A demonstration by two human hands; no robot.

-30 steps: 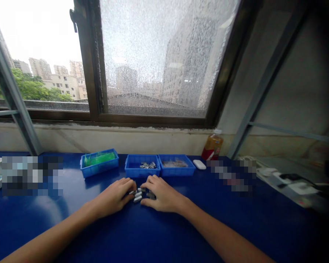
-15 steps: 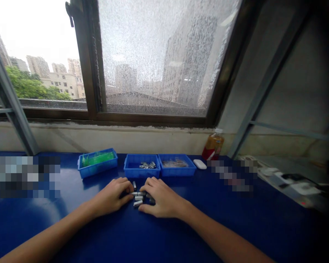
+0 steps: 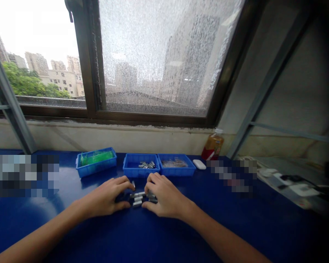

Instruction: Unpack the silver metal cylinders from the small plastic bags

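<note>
Several small silvery metal pieces (image 3: pixel 137 199) lie in a loose cluster on the blue table between my hands; their exact kind is too small to make out. My left hand (image 3: pixel 111 194) curves along the left side of the cluster, thumb and fingers apart. One upright-looking piece (image 3: pixel 133 184) stands by its fingertips. Around the right side, my right hand (image 3: pixel 163 196) arches with its thumb low and its fingers spread from it, close to the pieces. Some pieces are partly hidden under the right palm.
Behind the hands stand a blue bin of metal parts (image 3: pixel 128 171), a blue bin of clear bags (image 3: pixel 178 171) and a tilted blue bin of green packets (image 3: pixel 84 172). A white case (image 3: pixel 199 164) and a bottle (image 3: pixel 213 146) stand right. A power strip (image 3: pixel 303 188) lies far right.
My left thumb and fingers have opened wider and drawn slightly left from the pieces. My right hand has shifted a little right, and the pieces sit in tighter rows.
</note>
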